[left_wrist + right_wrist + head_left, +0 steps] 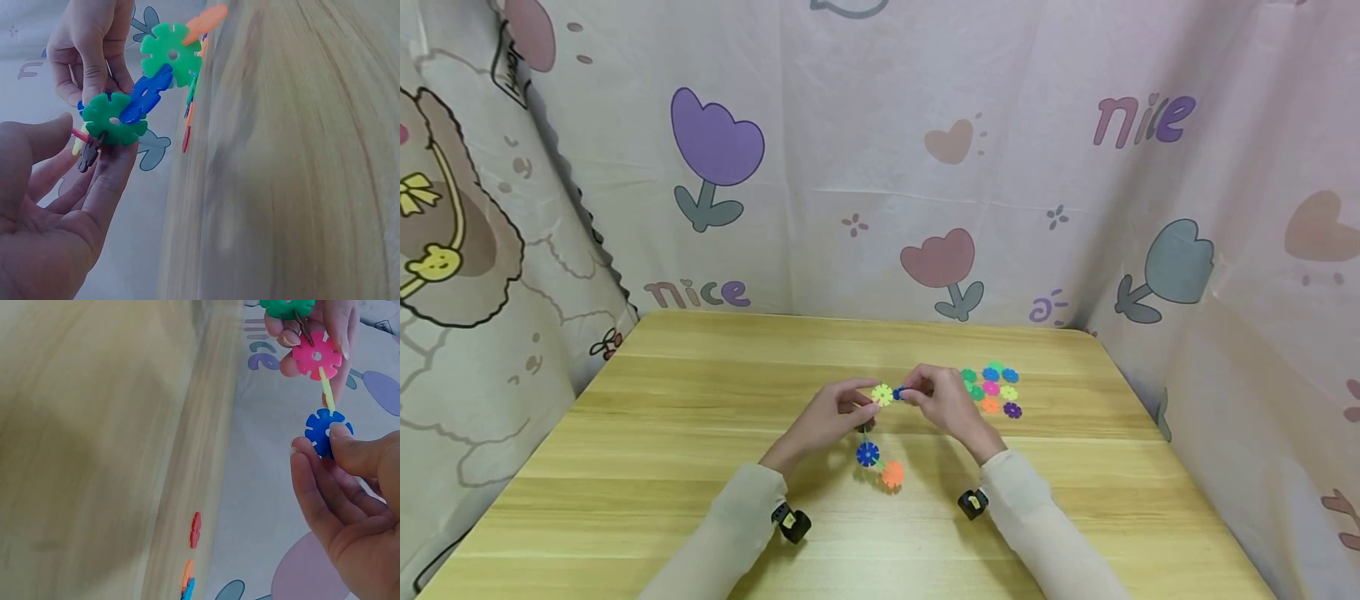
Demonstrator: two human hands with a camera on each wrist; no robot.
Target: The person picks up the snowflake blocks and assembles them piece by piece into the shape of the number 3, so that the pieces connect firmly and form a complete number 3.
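In the head view, my left hand [831, 417] and right hand [946, 402] meet over the table around a chain of slotted plastic snowflake discs. My left hand pinches the chain near its pink disc [317, 356], beside a brown disc [92, 152]. Between thumb and fingers, my right hand holds a blue disc [322, 432]. That blue disc touches the edge of a yellow disc [882, 395], which slots into the pink one. Below my left hand hangs the rest of the chain: green [172, 55], blue [867, 454] and an orange disc [892, 475] at the end.
Loose discs in several colours, among them a purple disc [1012, 410] and a pink disc [991, 388], lie on the wooden table [700, 400] right of my right hand. A printed curtain [850, 167] stands behind the table.
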